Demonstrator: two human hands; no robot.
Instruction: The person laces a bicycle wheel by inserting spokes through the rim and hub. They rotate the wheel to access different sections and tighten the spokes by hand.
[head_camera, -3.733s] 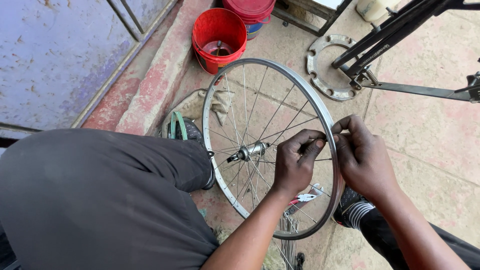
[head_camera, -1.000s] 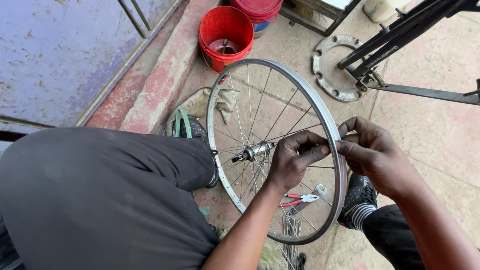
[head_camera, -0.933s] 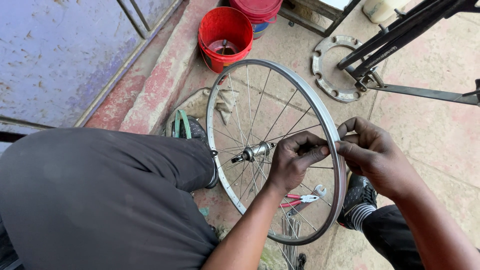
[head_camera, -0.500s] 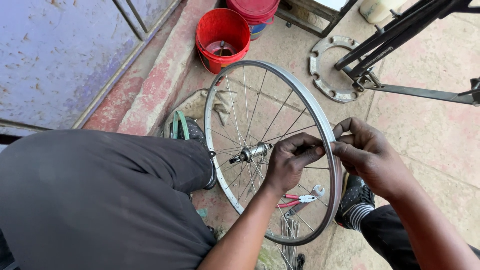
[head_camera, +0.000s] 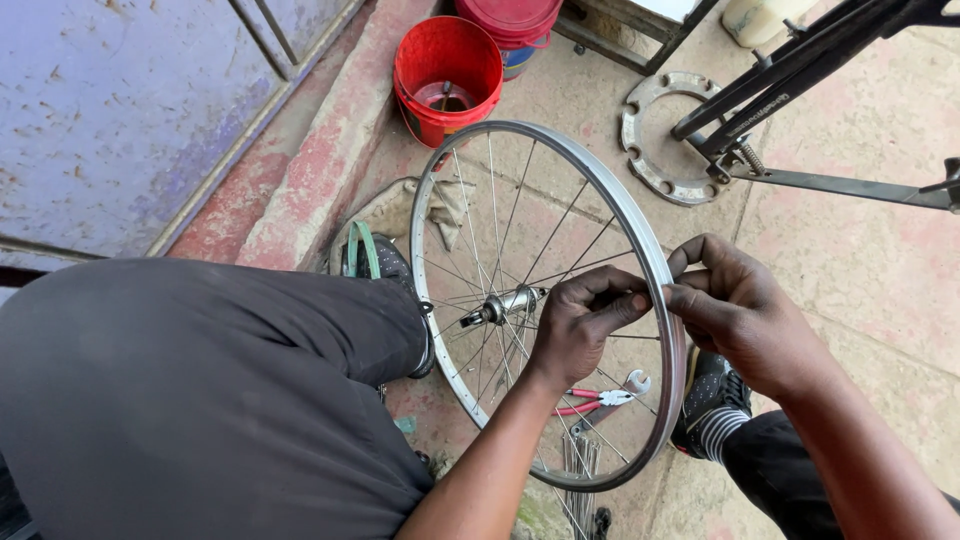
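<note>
- Little has shifted since the earlier frames: both hands stay at the same stretch of rim, and the view has only swayed slightly, with the red bucket (head_camera: 447, 80) sitting a touch differently beyond the wheel.
- Upright between the person's knees stands the bicycle wheel (head_camera: 548, 300), a bare silver rim with no tyre, its hub (head_camera: 503, 305) at the middle; every place below is told from this wheel.
- Inside the rim, among the spokes, the left hand (head_camera: 580, 325) has its fingers curled closed, pinching something small at the rim's inner face; what it is cannot be made out.
- Outside the rim, the right hand (head_camera: 735, 315) meets it, thumb and forefinger closed on the rim edge at the same spot.
- As a judgement, the spoke work looks partly done: many spokes already run from hub to rim, yet loose spokes (head_camera: 580, 470) lie on the ground under the wheel's lower edge, so some lacing or tightening appears to remain.
- Behind the lower spokes lie red-handled pliers (head_camera: 590, 402) and a small spanner (head_camera: 634, 382).
- Beyond the wheel's top stands the open red bucket, with a second red, lidded container (head_camera: 510, 25) just behind it carrying a blue band.
- To the upper right of the wheel lies a flat metal ring (head_camera: 660, 135), and a black bicycle frame (head_camera: 800, 75) with small pale lettering on one tube.
- At the top right edge stands a pale jug (head_camera: 760, 18).
</note>
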